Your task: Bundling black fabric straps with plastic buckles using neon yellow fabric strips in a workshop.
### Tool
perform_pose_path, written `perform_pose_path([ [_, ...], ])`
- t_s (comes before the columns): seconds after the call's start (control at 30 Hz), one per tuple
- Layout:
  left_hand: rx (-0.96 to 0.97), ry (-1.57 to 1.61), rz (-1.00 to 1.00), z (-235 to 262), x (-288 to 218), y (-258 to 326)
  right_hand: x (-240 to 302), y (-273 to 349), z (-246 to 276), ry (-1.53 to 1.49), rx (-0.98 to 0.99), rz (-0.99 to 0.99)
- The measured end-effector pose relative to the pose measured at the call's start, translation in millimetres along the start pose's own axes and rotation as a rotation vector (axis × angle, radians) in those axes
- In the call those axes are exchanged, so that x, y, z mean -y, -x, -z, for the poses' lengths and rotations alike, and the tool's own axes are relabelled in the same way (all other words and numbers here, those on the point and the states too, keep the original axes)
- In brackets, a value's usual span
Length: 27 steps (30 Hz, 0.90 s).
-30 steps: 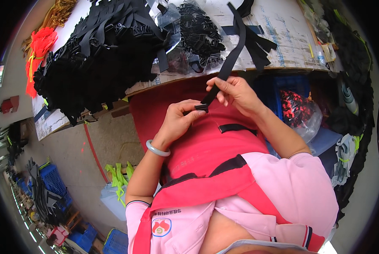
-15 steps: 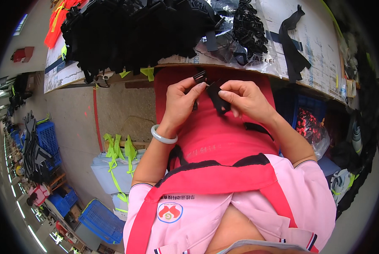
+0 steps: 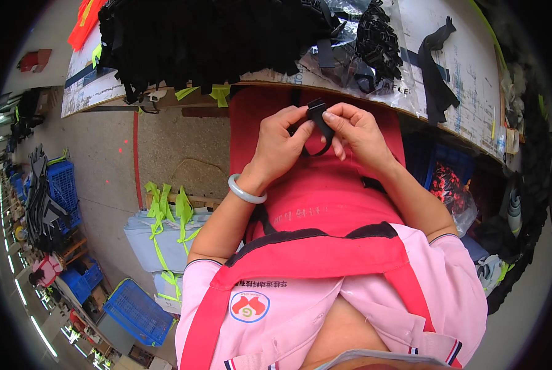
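Below the workbench point(image 3: 448, 117), strap point(image 3: 323, 126) hangs vertically between hands.

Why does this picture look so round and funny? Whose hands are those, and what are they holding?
The picture comes from a small camera worn on a person's head, looking down. Its lens sees very wide, so straight edges bend and the corners go dark. There is no machine here, just a person wearing a pink shirt and a red apron.

The arms come up from the bottom of the picture. The left hand, with a pale bracelet on its wrist, and the right hand pinch a short black strap between them. The strap hangs in a small loop, with a black buckle at its top.

Above the hands is a worktable. On it lie a big pile of black straps, a clear bag of black buckles and one loose black strap piece. On the floor to the left stand blue crates.
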<state>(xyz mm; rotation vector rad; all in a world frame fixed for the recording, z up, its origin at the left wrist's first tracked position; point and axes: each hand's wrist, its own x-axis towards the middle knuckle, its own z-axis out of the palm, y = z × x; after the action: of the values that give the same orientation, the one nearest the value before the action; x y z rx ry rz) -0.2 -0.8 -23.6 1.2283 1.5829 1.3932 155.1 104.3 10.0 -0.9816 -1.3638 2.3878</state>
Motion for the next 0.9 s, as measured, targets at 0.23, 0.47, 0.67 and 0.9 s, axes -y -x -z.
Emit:
perform_pose_path([
  [0.23,-0.187,0.096,-0.016,-8,-4,6,-6,-1,-1,0.004,-0.048,0.161],
  [0.47,-0.046,0.546,0.602,6,-2,0,-9,-5,4,0.666,-0.016,0.666],
  [0.67,-0.203,0.210,0.429,28,13,-1,131,55,28,-0.173,0.176,1.044],
  [0.9,-0.203,0.304,0.353,13,5,5,35,-4,0,0.329,-0.002,0.097],
])
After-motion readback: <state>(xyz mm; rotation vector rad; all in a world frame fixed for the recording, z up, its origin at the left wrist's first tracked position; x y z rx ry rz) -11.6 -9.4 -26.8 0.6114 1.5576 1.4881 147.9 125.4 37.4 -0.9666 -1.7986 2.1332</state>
